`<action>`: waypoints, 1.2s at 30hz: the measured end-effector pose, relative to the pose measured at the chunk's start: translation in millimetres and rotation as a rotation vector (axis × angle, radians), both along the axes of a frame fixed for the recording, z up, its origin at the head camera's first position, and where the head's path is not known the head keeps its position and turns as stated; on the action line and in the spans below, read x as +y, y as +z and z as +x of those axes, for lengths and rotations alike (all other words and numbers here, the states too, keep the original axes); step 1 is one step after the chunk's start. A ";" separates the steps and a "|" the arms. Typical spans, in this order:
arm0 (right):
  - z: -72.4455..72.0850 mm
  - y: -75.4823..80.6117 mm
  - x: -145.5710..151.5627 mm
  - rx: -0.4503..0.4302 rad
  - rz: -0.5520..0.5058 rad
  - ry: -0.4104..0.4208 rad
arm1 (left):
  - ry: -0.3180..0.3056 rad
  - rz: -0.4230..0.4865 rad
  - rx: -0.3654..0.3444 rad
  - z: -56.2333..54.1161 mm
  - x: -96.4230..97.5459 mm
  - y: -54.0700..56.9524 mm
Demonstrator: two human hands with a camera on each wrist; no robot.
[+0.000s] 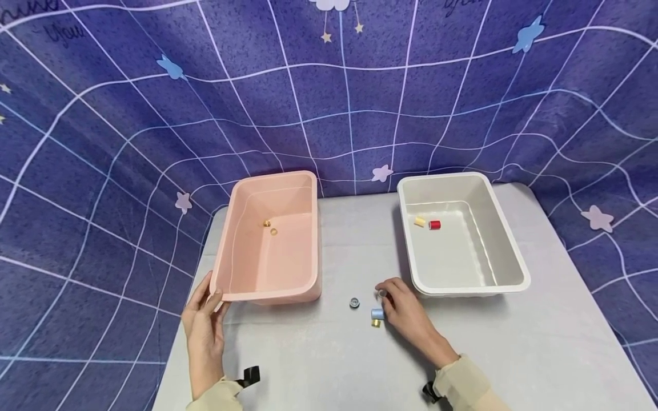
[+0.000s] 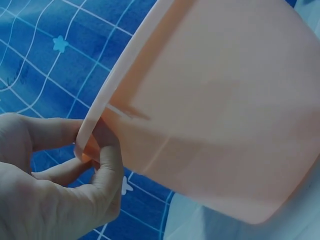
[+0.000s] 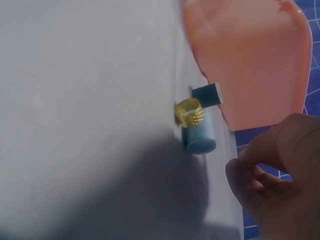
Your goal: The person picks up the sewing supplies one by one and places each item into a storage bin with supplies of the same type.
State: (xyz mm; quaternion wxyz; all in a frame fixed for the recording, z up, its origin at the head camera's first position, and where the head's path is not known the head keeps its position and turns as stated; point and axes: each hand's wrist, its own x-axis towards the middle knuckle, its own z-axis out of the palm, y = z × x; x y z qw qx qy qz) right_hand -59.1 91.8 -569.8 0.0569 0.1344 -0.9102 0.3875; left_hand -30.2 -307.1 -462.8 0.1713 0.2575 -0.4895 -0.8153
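Observation:
My left hand (image 1: pixel 203 319) grips the rim at the near left corner of a pink plastic bin (image 1: pixel 293 295), thumb on one side and fingers on the other. Two gold rings (image 1: pixel 267 224) lie inside that bin. Between the thumb and fingers of my right hand (image 1: pixel 408 314) is a small silvery ring (image 1: pixel 382 293), mostly covered by the fingertips. Close by on the table lie a light blue thread spool (image 1: pixel 377 314) and a gold ring (image 1: pixel 376 323) with a beaded-looking band (image 3: pixel 190 114). A dark spool (image 1: pixel 354 303) stands a little left of them.
A white bin (image 1: pixel 468 290) stands to the right, just beyond my right hand. It holds a yellow spool (image 1: pixel 420 221) and a red spool (image 1: pixel 434 225). A pale cloth covers the table (image 1: pixel 360 245); a blue gridded curtain (image 1: pixel 329 91) hangs behind and at the sides.

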 end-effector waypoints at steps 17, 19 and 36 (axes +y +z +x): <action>-9.7 12.1 -4.4 0.009 -0.119 0.042 | 0.057 0.259 0.035 -3.3 -3.0 -0.8; -11.0 14.8 -5.9 -0.006 -0.122 0.045 | 0.068 0.279 0.042 -3.1 -3.3 -1.0; -30.3 49.8 -24.0 0.035 -0.159 0.127 | 0.041 0.307 0.085 -1.1 -3.1 -2.8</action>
